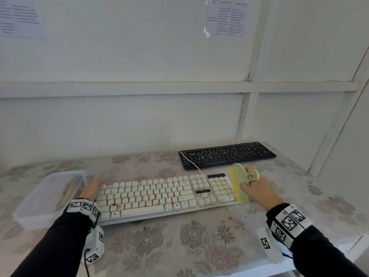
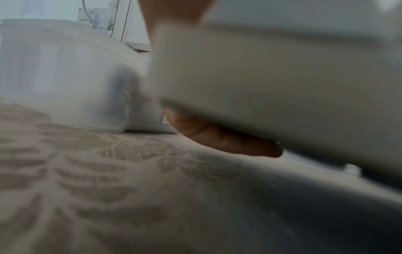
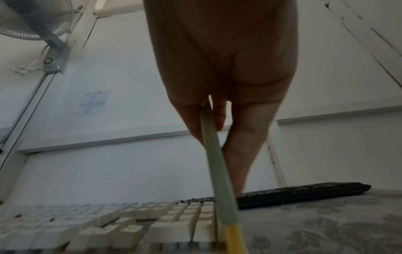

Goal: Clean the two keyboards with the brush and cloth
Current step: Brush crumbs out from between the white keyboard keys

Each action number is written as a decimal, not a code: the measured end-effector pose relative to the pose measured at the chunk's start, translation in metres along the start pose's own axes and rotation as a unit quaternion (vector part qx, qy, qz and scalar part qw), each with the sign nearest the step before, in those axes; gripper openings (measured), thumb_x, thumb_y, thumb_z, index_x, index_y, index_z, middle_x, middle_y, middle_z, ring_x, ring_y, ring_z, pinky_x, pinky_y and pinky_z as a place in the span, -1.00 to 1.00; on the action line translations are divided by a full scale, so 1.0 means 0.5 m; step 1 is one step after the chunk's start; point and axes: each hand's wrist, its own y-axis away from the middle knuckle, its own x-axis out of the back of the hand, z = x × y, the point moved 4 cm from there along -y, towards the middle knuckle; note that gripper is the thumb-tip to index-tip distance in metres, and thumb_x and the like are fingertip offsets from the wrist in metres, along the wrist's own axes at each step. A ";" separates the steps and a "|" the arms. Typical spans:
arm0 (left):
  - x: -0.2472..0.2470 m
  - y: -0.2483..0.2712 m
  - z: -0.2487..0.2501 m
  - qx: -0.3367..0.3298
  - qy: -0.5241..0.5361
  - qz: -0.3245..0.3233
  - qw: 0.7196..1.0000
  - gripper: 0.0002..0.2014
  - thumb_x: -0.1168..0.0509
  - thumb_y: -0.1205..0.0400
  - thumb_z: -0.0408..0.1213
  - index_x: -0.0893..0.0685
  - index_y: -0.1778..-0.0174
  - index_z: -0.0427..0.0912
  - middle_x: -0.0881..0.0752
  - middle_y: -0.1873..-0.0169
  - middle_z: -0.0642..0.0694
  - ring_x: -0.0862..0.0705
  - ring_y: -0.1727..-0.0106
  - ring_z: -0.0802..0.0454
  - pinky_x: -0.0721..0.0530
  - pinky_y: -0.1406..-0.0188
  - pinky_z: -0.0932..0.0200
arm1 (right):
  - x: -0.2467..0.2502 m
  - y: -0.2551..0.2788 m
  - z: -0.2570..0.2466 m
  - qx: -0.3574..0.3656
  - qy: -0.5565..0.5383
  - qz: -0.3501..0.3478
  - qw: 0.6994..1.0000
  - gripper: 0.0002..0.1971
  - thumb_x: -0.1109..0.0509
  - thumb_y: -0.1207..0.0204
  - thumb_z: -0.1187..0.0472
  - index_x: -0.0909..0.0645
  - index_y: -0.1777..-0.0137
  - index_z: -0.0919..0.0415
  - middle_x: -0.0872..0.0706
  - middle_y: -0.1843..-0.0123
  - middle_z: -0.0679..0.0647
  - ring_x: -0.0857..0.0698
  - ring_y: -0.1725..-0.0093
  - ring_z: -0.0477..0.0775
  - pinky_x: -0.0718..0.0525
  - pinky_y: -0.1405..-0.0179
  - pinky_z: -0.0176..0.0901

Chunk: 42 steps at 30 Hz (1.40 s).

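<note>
A white keyboard point(image 1: 159, 194) with orange crumbs among its keys lies across the middle of the table. My left hand point(image 1: 92, 188) grips its left end; the left wrist view shows a finger point(image 2: 228, 139) curled under the keyboard's point(image 2: 282, 86) edge. My right hand point(image 1: 253, 184) holds a green brush point(image 1: 240, 182) with yellow bristles, its fingers through the handle loops. The bristles touch the keyboard's right end by the number pad. A black keyboard point(image 1: 227, 154), also dotted with crumbs, lies behind at the right. In the right wrist view the brush point(image 3: 217, 171) stands edge-on beside the white keys point(image 3: 130, 228).
A clear plastic container point(image 1: 40, 198) stands just left of my left hand, with something pale inside. Loose crumbs point(image 1: 231, 218) lie on the flowered tablecloth point(image 1: 179, 246) in front of the keyboard. White walls close the back and right. A fan point(image 3: 32, 18) hangs on the wall.
</note>
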 end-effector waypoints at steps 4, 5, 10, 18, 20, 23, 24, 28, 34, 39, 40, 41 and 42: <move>-0.001 -0.006 -0.006 0.012 0.037 -0.026 0.999 -0.74 -0.12 -0.69 -0.30 -0.66 0.16 -0.33 -0.73 0.53 -0.21 -0.62 0.26 -0.19 -0.58 0.18 0.06 | 0.020 -0.007 0.012 -0.004 0.011 0.032 0.999 -0.87 -0.21 -0.51 0.40 -0.38 0.01 0.20 -0.48 0.41 0.12 -0.47 0.44 0.05 -0.43 0.53 -0.26; 0.000 -0.020 -0.012 0.015 0.043 -0.026 0.999 -0.75 -0.12 -0.69 -0.27 -0.68 0.04 -0.32 -0.74 0.39 -0.25 -0.64 0.19 -0.21 -0.60 0.05 0.01 | 0.023 -0.006 0.009 0.013 -0.002 0.045 0.999 -0.81 -0.21 -0.50 0.40 -0.37 -0.03 0.15 -0.52 0.38 0.16 -0.51 0.42 0.09 -0.48 0.49 -0.20; -0.003 -0.070 -0.038 0.045 0.039 -0.006 0.998 -0.62 -0.08 -0.71 -0.21 -0.58 -0.27 -0.40 -0.63 -0.17 -0.39 -0.59 -0.21 -0.28 -0.49 -0.35 -0.10 | 0.001 -0.010 0.019 -0.010 -0.016 0.017 1.000 -0.85 -0.22 -0.52 0.40 -0.38 0.01 0.18 -0.50 0.40 0.13 -0.48 0.45 0.04 -0.47 0.52 -0.25; -0.015 -0.007 0.008 0.013 -0.064 0.028 0.997 -0.66 0.04 -0.77 -0.43 -0.55 0.20 -0.48 -0.51 0.10 -0.43 -0.50 -0.04 -0.17 -0.32 -0.25 -0.04 | 0.017 -0.014 0.000 0.059 -0.025 0.062 0.996 -0.73 -0.25 -0.53 0.38 -0.33 -0.10 0.04 -0.52 0.40 0.04 -0.49 0.51 -0.04 -0.38 0.68 -0.43; -0.010 -0.007 0.012 0.004 -0.078 0.058 0.995 -0.65 0.05 -0.77 -0.41 -0.50 0.26 -0.47 -0.43 0.09 -0.36 -0.45 -0.08 -0.22 -0.31 -0.12 0.02 | 0.015 -0.022 0.003 0.022 0.038 0.044 0.998 -0.86 -0.25 -0.56 0.32 -0.43 -0.07 0.16 -0.50 0.41 0.03 -0.49 0.47 -0.07 -0.40 0.61 -0.43; -0.001 -0.020 0.012 -0.031 -0.087 0.080 0.993 -0.67 0.06 -0.77 -0.41 -0.51 -0.19 -0.57 -0.52 -0.23 -0.56 -0.49 -0.32 -0.38 -0.40 -0.25 -0.03 | 0.031 -0.031 -0.003 0.008 0.072 0.083 0.994 -0.77 -0.27 -0.58 0.24 -0.60 -0.06 0.43 -0.53 0.41 0.08 -0.51 0.42 -0.03 -0.42 0.52 -0.36; 0.002 -0.020 0.012 -0.043 -0.072 0.094 0.992 -0.70 0.03 -0.76 -0.38 -0.52 -0.12 -0.53 -0.53 -0.23 -0.58 -0.51 -0.27 -0.39 -0.42 -0.22 -0.06 | 0.033 -0.032 -0.009 0.021 0.056 0.090 0.994 -0.76 -0.28 -0.58 0.21 -0.61 -0.09 0.39 -0.55 0.39 0.08 -0.51 0.44 -0.07 -0.38 0.55 -0.38; 0.001 -0.019 0.013 -0.049 -0.025 0.141 0.988 -0.72 -0.07 -0.71 -0.23 -0.49 0.07 -0.44 -0.51 -0.01 -0.42 -0.44 0.01 -0.20 -0.33 0.01 -0.01 | 0.019 -0.035 -0.037 0.045 0.045 0.050 0.997 -0.71 -0.28 -0.62 0.10 -0.58 -0.20 0.28 -0.56 0.36 -0.01 -0.49 0.44 -0.21 -0.34 0.55 -0.45; 0.001 -0.020 0.012 -0.058 -0.030 0.138 0.988 -0.73 -0.05 -0.72 -0.25 -0.51 0.09 -0.42 -0.50 0.05 -0.36 -0.48 -0.01 -0.22 -0.33 0.03 0.00 | 0.024 -0.030 -0.022 -0.028 0.015 -0.014 0.999 -0.82 -0.27 -0.55 0.29 -0.47 -0.09 0.37 -0.66 0.13 0.25 -0.72 0.12 0.22 -0.77 0.18 0.02; 0.001 -0.019 0.015 -0.090 -0.011 0.116 0.989 -0.70 -0.02 -0.71 -0.26 -0.65 0.06 -0.26 -0.59 0.04 -0.25 -0.50 0.00 -0.14 -0.37 0.00 0.07 | 0.042 -0.022 -0.040 0.025 0.023 0.037 0.999 -0.89 -0.26 -0.61 0.22 -0.42 0.14 0.17 -0.56 0.37 0.06 -0.58 0.43 -0.03 -0.59 0.51 -0.34; 0.002 -0.017 0.016 -0.094 -0.007 0.117 0.989 -0.70 -0.03 -0.70 -0.25 -0.67 0.08 -0.23 -0.61 0.05 -0.24 -0.51 0.01 -0.13 -0.39 -0.01 0.06 | 0.038 -0.022 -0.045 0.047 0.026 0.051 0.997 -0.90 -0.26 -0.62 0.19 -0.43 0.13 0.13 -0.56 0.40 0.03 -0.54 0.47 -0.08 -0.51 0.56 -0.40; 0.002 -0.016 0.017 -0.096 -0.006 0.114 0.989 -0.70 -0.03 -0.69 -0.25 -0.68 0.11 -0.21 -0.63 0.06 -0.23 -0.53 0.00 -0.14 -0.42 -0.03 0.04 | 0.033 -0.021 -0.051 0.061 0.023 0.056 0.996 -0.94 -0.26 -0.63 0.17 -0.44 0.06 0.11 -0.56 0.40 0.02 -0.52 0.48 -0.12 -0.45 0.60 -0.45; 0.002 -0.014 0.017 -0.099 -0.007 0.112 0.989 -0.70 -0.04 -0.68 -0.24 -0.69 0.15 -0.18 -0.65 0.07 -0.23 -0.55 0.00 -0.17 -0.45 -0.07 0.01 | 0.025 -0.021 -0.052 0.065 0.029 0.049 0.996 -0.93 -0.25 -0.63 0.17 -0.47 -0.01 0.15 -0.59 0.37 0.04 -0.51 0.48 -0.12 -0.41 0.61 -0.47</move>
